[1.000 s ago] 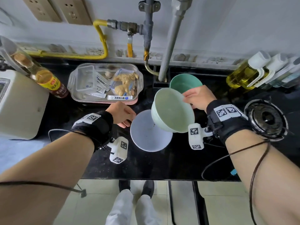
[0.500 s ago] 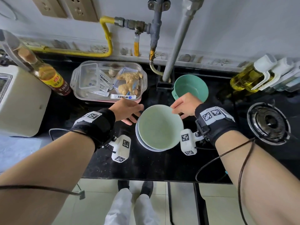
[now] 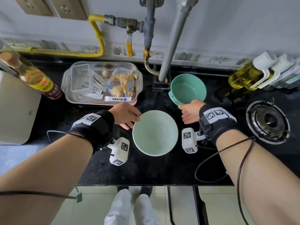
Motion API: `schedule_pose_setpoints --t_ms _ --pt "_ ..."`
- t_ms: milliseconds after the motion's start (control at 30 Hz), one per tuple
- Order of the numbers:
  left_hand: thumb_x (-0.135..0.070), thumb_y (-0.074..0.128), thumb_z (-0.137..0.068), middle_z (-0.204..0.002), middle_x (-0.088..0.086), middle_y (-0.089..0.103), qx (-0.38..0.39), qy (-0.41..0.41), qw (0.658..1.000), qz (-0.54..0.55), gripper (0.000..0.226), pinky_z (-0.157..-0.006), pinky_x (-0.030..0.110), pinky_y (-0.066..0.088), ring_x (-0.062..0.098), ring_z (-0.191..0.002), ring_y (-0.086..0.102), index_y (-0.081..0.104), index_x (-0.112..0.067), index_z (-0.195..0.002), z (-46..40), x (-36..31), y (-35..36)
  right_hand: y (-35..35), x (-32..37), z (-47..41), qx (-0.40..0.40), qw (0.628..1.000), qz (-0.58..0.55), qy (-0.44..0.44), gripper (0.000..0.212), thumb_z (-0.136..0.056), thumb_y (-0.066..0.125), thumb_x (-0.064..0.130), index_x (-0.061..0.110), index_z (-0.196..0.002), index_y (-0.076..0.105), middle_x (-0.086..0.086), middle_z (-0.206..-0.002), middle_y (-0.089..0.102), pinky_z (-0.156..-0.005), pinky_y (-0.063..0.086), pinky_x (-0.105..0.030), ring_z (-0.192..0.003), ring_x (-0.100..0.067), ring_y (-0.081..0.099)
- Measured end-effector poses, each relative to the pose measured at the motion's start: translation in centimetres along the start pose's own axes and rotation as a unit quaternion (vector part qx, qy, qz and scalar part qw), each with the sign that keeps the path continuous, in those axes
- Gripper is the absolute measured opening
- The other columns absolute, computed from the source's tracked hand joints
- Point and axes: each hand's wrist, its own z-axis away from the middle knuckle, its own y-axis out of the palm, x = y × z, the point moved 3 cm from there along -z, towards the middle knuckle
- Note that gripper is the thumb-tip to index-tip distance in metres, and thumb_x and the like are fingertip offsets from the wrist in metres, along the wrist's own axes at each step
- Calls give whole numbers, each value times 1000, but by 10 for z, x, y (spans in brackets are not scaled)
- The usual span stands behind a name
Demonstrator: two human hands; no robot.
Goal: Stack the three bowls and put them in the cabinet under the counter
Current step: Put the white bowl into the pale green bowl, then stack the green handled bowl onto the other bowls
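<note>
A pale green bowl [image 3: 155, 133] stands upright on the black counter [image 3: 146, 169], and the grey-white bowl it was lowered into is hidden beneath it. My left hand [image 3: 125, 115] pinches the left rim of this pair, thumb on top and fingers underneath. Farther back and to the right, at the foot of the grey pipe, sits a teal bowl [image 3: 188, 90]. My right hand [image 3: 190, 112] is at its near rim with the fingers closed on the edge. Both wrists wear black bands with white marker blocks.
A clear tray [image 3: 68, 88] of ginger and sachets lies back left, beside a sauce bottle [image 3: 39, 80] and a beige appliance [image 3: 16, 109]. A gas burner [image 3: 267, 122] is at right, with oil bottles [image 3: 253, 75] behind it. Pipes [image 3: 173, 39] run down the wall. The counter's front edge [image 3: 146, 185] is above my feet.
My right hand set the pale green bowl down into the grey-white one, let go and moved back right to the teal bowl's rim. My left hand stayed at the stack's left rim.
</note>
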Motion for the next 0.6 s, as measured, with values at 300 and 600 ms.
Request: schedule_pose_setpoints --t_ms 300,600 --pt "-15 78 -91 -78 -1 83 18 3 1000 -13 13 -63 32 66 18 -71 81 79 -28 -91 -7 -4 -2 -18 -14 -32 -94 962 -254 17 47 -100 56 19 1 -142 43 -31 -119 66 -45 60 -33 -86 -37 73" --pt "-12 76 -88 -81 5 82 -19 25 998 -62 16 -54 25 63 12 -60 78 78 -28 -88 -13 -10 -1 -40 -14 -23 -137 940 -310 -31 36 -88 50 -21 -11 -120 61 -31 -113 70 -59 65 -42 -92 -43 74"
